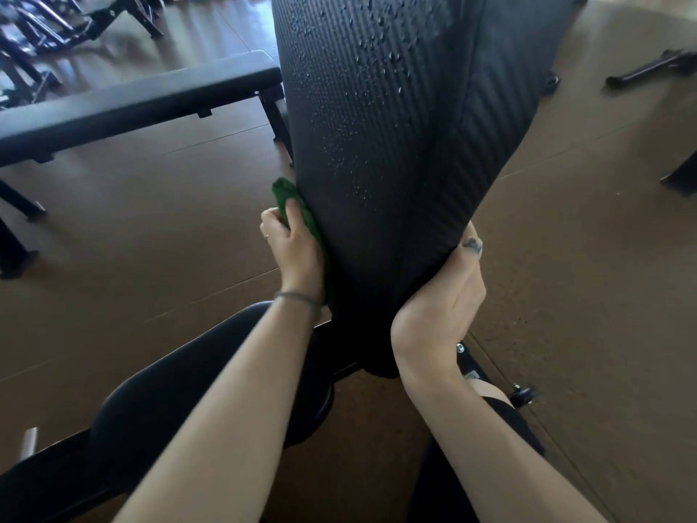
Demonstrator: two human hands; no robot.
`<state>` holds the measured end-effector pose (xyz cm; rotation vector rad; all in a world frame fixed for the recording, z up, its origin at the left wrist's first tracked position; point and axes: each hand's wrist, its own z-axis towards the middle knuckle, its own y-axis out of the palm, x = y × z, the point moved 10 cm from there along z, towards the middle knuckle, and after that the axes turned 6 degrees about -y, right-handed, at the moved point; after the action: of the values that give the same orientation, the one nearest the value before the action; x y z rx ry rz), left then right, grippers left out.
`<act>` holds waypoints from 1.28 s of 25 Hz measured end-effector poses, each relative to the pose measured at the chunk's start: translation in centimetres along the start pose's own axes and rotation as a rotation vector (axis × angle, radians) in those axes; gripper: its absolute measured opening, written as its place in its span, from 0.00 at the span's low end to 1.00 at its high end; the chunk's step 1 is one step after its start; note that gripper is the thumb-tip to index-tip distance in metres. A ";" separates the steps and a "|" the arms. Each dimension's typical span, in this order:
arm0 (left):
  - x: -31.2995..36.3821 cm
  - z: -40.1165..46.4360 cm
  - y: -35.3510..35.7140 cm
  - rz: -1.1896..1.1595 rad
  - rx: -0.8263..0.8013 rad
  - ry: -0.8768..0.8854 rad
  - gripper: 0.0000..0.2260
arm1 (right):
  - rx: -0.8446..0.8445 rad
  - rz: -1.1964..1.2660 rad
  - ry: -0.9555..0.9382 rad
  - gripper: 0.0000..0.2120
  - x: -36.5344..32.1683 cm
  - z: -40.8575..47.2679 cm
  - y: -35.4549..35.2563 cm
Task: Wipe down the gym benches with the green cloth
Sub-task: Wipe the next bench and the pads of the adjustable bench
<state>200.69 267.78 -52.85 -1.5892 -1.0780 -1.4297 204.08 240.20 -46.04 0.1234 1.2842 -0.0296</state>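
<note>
A raised black backrest pad [384, 126] of an incline bench fills the middle of the view, ribbed and speckled with droplets. My left hand [292, 247] presses the green cloth [292, 200] flat against the pad's left side edge; part of the cloth is hidden behind the hand. My right hand [441, 292] grips the pad's lower right edge, fingers wrapped behind it. The bench's black seat pad [181, 386] lies below, under my left forearm.
A flat black bench [124, 103] stands to the left on the brown rubber floor [565, 258]. More black equipment frames [41, 28] sit at the far upper left. A black bar [648, 67] lies on the floor at upper right. A small wheel [522, 393] is near the bench base.
</note>
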 end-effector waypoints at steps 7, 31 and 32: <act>-11.0 3.3 -0.5 0.111 -0.072 -0.440 0.28 | -0.004 0.002 -0.007 0.36 -0.2 0.0 0.1; 0.0 -11.8 -1.3 -0.086 0.012 -0.154 0.18 | -0.011 0.006 -0.013 0.33 -0.7 0.2 0.2; 2.3 -13.3 -1.1 -0.116 -0.014 -0.040 0.18 | -0.028 0.007 -0.003 0.34 -0.6 0.2 0.3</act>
<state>194.63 256.26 -49.00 -1.5935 -1.2039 -1.4893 204.07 240.45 -45.35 0.1039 1.2802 -0.0057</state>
